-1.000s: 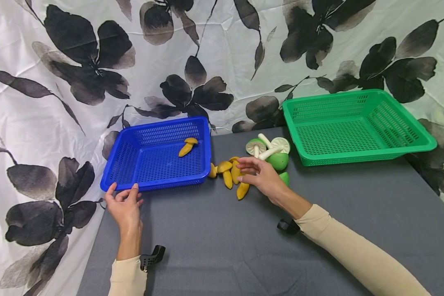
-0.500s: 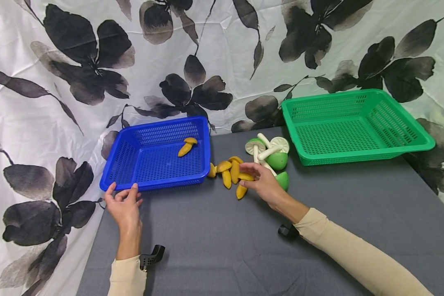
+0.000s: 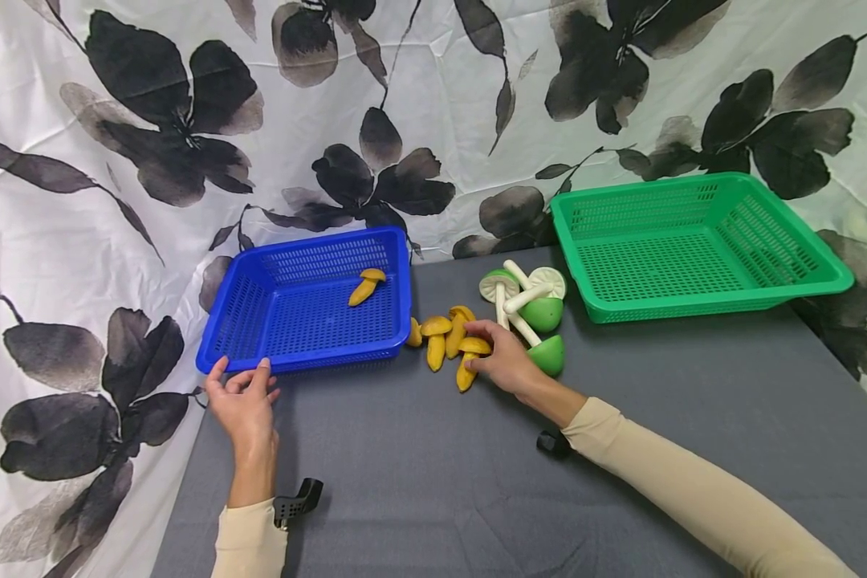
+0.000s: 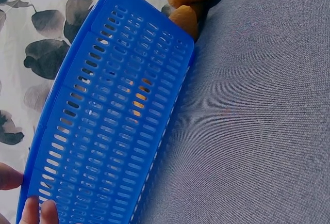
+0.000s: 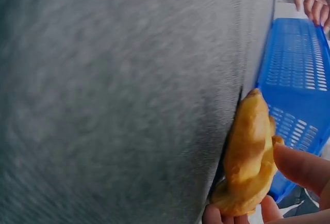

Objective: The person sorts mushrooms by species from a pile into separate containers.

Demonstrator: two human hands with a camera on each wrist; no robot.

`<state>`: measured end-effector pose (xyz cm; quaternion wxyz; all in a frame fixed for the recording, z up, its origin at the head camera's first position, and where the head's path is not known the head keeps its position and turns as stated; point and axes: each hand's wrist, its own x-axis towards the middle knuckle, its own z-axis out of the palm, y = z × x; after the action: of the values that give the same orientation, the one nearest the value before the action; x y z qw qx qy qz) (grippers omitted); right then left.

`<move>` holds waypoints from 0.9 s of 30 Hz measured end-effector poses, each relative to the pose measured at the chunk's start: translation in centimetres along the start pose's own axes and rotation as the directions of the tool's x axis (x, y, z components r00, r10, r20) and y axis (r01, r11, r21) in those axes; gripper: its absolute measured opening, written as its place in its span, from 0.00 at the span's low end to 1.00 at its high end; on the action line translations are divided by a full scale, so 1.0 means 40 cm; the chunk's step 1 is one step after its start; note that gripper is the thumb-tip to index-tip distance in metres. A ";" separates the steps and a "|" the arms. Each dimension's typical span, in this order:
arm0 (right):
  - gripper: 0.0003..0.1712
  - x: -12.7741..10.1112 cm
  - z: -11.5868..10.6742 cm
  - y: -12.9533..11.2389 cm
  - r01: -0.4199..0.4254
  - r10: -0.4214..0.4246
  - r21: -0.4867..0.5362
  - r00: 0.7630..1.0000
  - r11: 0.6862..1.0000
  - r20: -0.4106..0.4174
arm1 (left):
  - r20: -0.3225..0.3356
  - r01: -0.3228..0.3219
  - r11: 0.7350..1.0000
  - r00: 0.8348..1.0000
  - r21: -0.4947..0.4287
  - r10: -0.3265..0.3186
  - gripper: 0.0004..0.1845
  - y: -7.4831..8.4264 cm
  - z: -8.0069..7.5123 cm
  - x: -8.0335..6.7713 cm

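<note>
The right hand [image 3: 509, 360] pinches a yellow mushroom [image 3: 466, 371] — picking, seemingly, so a lift is due — left hand [image 3: 242, 413] spread against the blue basket [image 3: 332, 358]

backdrop: white cloth, dark floral print [image 3: 433, 96] | tabletop: grey fabric [image 3: 433, 482], faint creases

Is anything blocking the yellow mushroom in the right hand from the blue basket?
Yes. Other yellow mushrooms lie on the gray table between the mushroom in the right hand and the blue basket, whose raised side is also in the way.
</note>
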<state>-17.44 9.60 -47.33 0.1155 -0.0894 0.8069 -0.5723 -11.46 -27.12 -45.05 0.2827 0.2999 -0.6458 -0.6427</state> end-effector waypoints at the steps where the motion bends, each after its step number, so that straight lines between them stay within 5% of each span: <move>1: 0.36 0.001 0.002 0.002 0.004 -0.004 -0.054 1.000 0.999 -0.002 | 0.000 0.000 1.000 1.000 0.001 0.000 0.39 0.000 0.000 0.000; 8: 0.34 0.010 0.007 0.001 0.032 -0.033 -0.329 0.999 0.944 0.003 | 0.000 -0.002 1.000 1.000 -0.004 0.002 0.39 0.002 0.001 0.003; 27: 0.26 -0.005 -0.020 -0.022 0.039 -0.033 -0.286 0.999 0.958 0.026 | -0.006 0.003 1.000 1.000 0.015 -0.002 0.39 0.008 0.002 0.000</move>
<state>-17.45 10.10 -46.22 0.0991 -0.1258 0.8782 -0.4507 -11.53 -27.05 -44.74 0.2815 0.3048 -0.6494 -0.6373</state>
